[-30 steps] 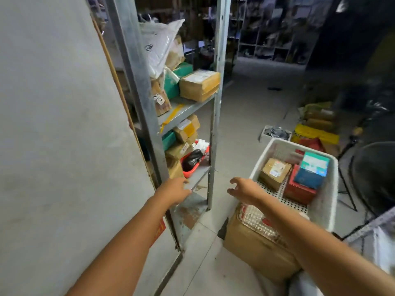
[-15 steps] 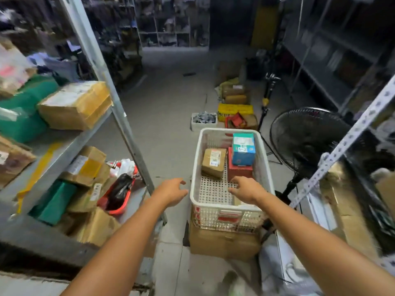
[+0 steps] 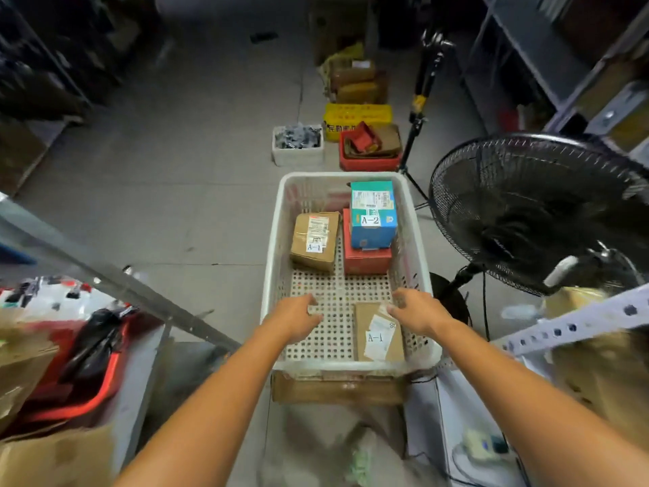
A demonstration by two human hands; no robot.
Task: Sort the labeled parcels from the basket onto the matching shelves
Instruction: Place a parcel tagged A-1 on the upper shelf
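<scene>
Left hand: the left hand hangs over the white basket, fingers loosely curled, holding nothing.
Right hand: the right hand is spread and empty, fingertips at the flat A-1 envelope; contact unclear.
Ahead of the hands: brown A-1 box; blue A-2 box on a red box.
Beyond right hand: black fan.
</scene>
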